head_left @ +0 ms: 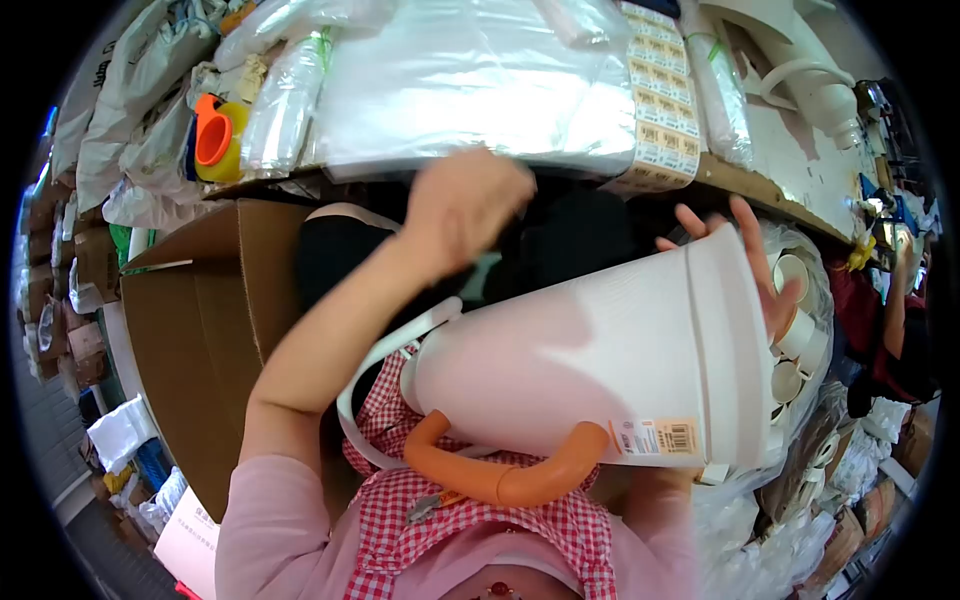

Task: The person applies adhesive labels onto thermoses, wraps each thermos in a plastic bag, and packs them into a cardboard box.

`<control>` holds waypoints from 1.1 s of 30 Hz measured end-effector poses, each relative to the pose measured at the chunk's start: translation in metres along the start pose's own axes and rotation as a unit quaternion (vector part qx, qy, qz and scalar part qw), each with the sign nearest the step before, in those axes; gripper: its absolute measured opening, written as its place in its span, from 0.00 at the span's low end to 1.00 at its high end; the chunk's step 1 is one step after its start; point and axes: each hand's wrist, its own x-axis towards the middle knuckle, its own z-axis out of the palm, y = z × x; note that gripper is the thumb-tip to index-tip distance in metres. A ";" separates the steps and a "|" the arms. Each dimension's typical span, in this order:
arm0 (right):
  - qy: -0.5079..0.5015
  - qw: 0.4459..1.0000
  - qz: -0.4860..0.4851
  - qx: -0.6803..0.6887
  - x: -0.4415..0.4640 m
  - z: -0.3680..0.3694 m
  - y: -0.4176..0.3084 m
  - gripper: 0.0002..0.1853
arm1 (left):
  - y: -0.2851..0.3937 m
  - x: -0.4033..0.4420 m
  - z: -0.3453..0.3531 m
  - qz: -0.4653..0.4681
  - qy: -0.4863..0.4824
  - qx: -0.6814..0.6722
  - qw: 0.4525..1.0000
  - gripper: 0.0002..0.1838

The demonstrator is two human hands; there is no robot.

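Note:
A large white tapered container (570,350) lies on its side across my lap, its wide end to the right. It has an orange curved handle (500,480), a thin white loop handle (350,400) and a barcode label (655,437). My right hand (755,265) holds the wide end, fingers spread at the rim and partly hidden behind it. My left hand (465,215) is raised off the container, near the table's front edge below the clear plastic bags (470,90); its fingers are blurred, and nothing can be made out in them.
An open cardboard box (190,350) stands at the left. A bag of white cups (790,380) is at the right. On the table lie a label sheet (662,90), an orange and yellow item (215,138) and a white jug (815,95). Another person's arm (897,300) shows far right.

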 end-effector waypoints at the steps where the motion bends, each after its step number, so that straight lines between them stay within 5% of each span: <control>1: 0.026 0.998 0.012 0.047 0.012 0.001 0.009 0.54 | -0.009 0.015 -0.004 -0.098 0.046 0.030 0.994 0.04; 4: -0.175 0.933 0.029 0.312 0.055 0.001 0.051 0.50 | -0.044 0.044 0.004 -0.062 0.074 0.038 0.995 0.06; 8: -0.371 0.852 0.175 0.325 0.109 0.007 0.077 0.50 | -0.070 0.054 0.010 -0.120 0.007 0.044 0.992 0.08; 11: -0.368 0.862 0.297 0.181 0.110 0.029 0.104 0.40 | -0.064 0.056 0.004 -0.196 -0.034 0.023 0.980 0.11; 15: -0.278 0.932 0.234 0.000 0.096 0.054 0.105 0.29 | -0.077 0.079 -0.012 -0.274 0.040 -0.011 0.961 0.13; 17: -0.155 0.973 0.173 0.005 0.097 0.055 0.112 0.22 | -0.089 0.095 -0.022 -0.383 0.194 -0.427 0.796 0.14; 18: -0.076 0.986 0.151 0.005 0.099 0.056 0.118 0.23 | -0.076 0.097 -0.028 -0.372 0.204 -0.500 0.755 0.15; 20: -0.008 0.994 0.097 -0.046 0.107 0.054 0.134 0.23 | -0.042 0.083 -0.023 -0.291 0.150 -0.483 0.812 0.14; 21: -0.014 0.992 0.076 -0.100 0.105 0.050 0.141 0.23 | -0.020 0.071 -0.028 -0.270 0.088 -0.294 0.913 0.16; 22: 0.011 0.996 0.025 -0.085 0.100 0.057 0.150 0.18 | -0.012 0.050 -0.017 -0.245 0.071 -0.243 0.936 0.17; 23: 0.026 0.955 0.066 -0.287 0.099 0.070 0.126 0.13 | -0.007 0.032 -0.011 -0.197 0.077 -0.258 0.943 0.16; 25: -0.039 0.975 0.087 -0.199 0.098 0.055 0.125 0.16 | 0.009 0.016 -0.036 -0.318 0.133 -0.423 0.838 0.16; 27: -0.037 0.986 0.070 -0.144 0.103 0.052 0.120 0.21 | 0.001 0.006 -0.062 -0.267 0.174 -0.488 0.813 0.16; 29: -0.198 0.979 0.037 -0.024 0.100 0.044 0.159 0.27 | 0.028 0.007 -0.053 -0.194 0.097 -0.243 0.945 0.15; 31: -0.208 0.977 0.052 0.008 0.106 0.022 0.136 0.23 | 0.050 0.005 -0.044 -0.159 0.056 -0.265 0.949 0.11; 33: -0.206 0.972 0.085 0.080 0.110 -0.011 0.097 0.15 | 0.066 0.007 -0.062 -0.205 0.123 -0.458 0.856 0.12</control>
